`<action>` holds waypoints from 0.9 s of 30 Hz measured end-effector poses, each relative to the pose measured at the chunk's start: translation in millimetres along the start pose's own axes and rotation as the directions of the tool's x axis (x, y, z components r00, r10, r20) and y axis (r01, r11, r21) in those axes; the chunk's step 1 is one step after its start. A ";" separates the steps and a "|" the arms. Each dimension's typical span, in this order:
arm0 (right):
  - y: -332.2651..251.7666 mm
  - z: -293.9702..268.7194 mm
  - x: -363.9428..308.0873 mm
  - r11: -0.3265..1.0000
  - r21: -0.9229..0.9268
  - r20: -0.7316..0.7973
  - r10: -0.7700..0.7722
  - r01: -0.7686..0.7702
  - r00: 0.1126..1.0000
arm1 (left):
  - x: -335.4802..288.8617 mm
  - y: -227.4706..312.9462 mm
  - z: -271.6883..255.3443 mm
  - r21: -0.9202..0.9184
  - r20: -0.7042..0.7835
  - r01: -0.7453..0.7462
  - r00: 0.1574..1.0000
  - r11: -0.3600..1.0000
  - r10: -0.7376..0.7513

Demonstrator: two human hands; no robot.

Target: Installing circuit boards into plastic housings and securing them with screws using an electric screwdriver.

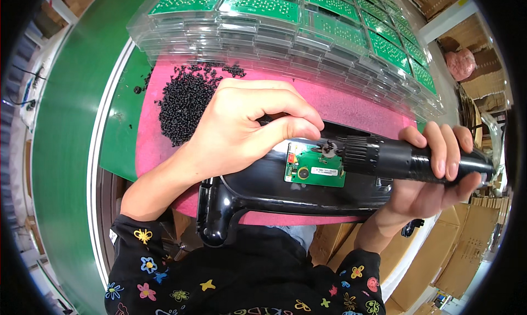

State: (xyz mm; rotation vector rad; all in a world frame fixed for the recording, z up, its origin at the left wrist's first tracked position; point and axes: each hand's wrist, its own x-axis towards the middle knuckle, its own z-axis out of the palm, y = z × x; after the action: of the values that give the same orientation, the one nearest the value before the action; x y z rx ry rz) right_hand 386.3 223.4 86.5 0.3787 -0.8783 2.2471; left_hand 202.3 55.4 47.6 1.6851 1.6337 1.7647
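My right hand [439,166] is wrapped round a black electric screwdriver [359,154] that lies level, its ribbed nose pointing left. Close to that nose, my left hand [247,125] pinches thumb and forefinger together; whatever is between them is too small to make out. Beneath the tool sits a green circuit board [314,175] with a white label and a red part, partly covered by the nose. The board rests in a long glossy black plastic housing [258,197] in front of my body. Beyond my left wrist lies a heap of small black screws [184,103].
Stacked clear plastic trays [263,35] bearing several green circuit boards stand along the far side. A pink mat [151,134] lies under the housing and heap. At left is a green surface [68,150] with a pale rail. Cardboard boxes [466,249] stand at lower right.
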 end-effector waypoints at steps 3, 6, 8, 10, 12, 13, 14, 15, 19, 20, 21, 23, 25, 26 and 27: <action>-8.3 -3.8 -4.3 0.999 -0.026 0.024 -0.039 0.040 0.999 | -0.7 -4.8 1.0 0.182 0.150 -0.010 0.989 0.983 -0.018; -6.5 -3.4 -7.5 0.997 -0.051 0.033 -0.049 0.050 0.998 | -5.0 -6.4 9.2 0.175 0.226 0.027 0.972 0.984 -0.067; -3.0 -3.2 -10.0 0.997 -0.076 0.045 -0.025 0.028 0.999 | -5.1 -4.7 12.8 0.166 0.235 0.047 0.968 0.985 -0.086; 0.5 -4.1 -10.0 0.997 -0.081 0.057 -0.016 0.020 0.998 | -5.6 -4.0 15.0 0.153 0.187 0.085 0.976 0.985 -0.113; -0.7 -6.1 -10.2 0.996 -0.089 0.076 0.012 -0.005 0.997 | -8.3 -6.2 16.2 0.160 0.188 0.081 0.976 0.984 -0.111; 1.1 -6.1 -11.0 0.996 -0.088 0.070 0.010 -0.004 0.997 | -9.5 -6.9 16.3 0.170 0.183 0.074 0.977 0.983 -0.105; 2.8 -5.3 -11.5 0.996 -0.084 0.072 -0.002 0.008 0.997 | -9.2 -6.9 16.8 0.164 0.189 0.074 0.976 0.984 -0.105; 4.0 -4.8 -11.8 0.997 -0.079 0.075 -0.014 0.020 0.997 | -8.8 -6.2 16.5 0.160 0.216 0.079 0.970 0.984 -0.113; 8.0 -7.3 -12.4 0.994 -0.110 0.118 -0.006 0.019 0.993 | -9.3 -8.4 14.6 0.200 0.293 0.068 0.948 0.977 -0.126; 8.5 -6.6 -13.0 0.991 -0.130 0.112 -0.002 0.017 0.994 | -8.9 -9.6 13.7 0.199 0.294 0.067 0.947 0.978 -0.125; 8.4 -6.2 -13.4 0.989 -0.149 0.107 0.000 0.016 0.994 | -8.1 -10.9 12.8 0.231 0.324 0.004 0.943 0.973 -0.081; 7.8 -7.6 -13.5 0.990 -0.139 0.105 -0.012 0.026 0.994 | -5.9 -10.9 13.9 0.257 0.359 -0.064 0.933 0.964 -0.034; 7.2 -7.0 -14.1 0.989 -0.148 0.081 -0.015 0.027 0.997 | -2.3 -8.8 18.1 0.227 0.277 -0.107 0.960 0.968 0.041; 9.6 -9.0 -13.6 0.990 -0.140 0.100 -0.002 0.016 0.995 | -3.8 -9.5 17.9 0.231 0.279 -0.107 0.960 0.967 0.039; 12.6 -10.6 -13.3 0.991 -0.136 0.123 0.003 0.014 0.992 | -6.1 -11.0 17.4 0.240 0.254 -0.152 0.963 0.959 0.089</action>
State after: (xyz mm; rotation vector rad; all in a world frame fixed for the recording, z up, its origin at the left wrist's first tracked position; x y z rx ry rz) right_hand 387.0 217.3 66.2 0.4590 -1.0873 2.1622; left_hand 212.5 64.2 30.9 2.0636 1.7398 1.3721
